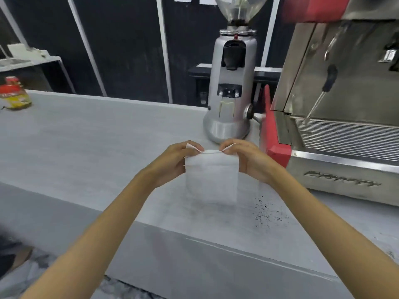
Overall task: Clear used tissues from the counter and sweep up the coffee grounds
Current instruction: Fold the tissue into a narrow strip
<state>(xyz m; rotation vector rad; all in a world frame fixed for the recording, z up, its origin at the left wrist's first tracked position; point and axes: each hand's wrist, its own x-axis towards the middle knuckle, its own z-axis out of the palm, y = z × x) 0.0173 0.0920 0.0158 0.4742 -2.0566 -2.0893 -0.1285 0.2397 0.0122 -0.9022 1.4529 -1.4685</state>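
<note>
Both hands are up over the counter (86, 137), with one tissue (211, 178) stretched between them. The left hand (174, 162) pinches the top left corner and the right hand (248, 160) pinches the top right, fingers (194, 147) curled tight on the top edge. The sheet hangs flat below the fingertips, and its lower edge looks just clear of the surface, though that's hard to call. It looks smooth, not crumpled.

Now the grounds (266, 212): a scatter of dark specks lies below and to the right of the right hand, near the counter's front edge and apart from the tissue. Just beyond the fingertips is the grinder (232, 87), with the espresso machine (345, 104) out past the right hand. A jar (15, 96) sits far off to the left.

I can't see any loose tissues on the counter from here, so I'd say the tissue part is done or nearly so. This sheet is probably being readied as a wiper, which puts us at the start of the sweeping step.

The next move should bring the tissue down and to the right onto the specks. Gather them inward rather than toward the front edge, or they'll spill to the floor. Press lightly, because this thin sheet could tear or smear the grounds.
</note>
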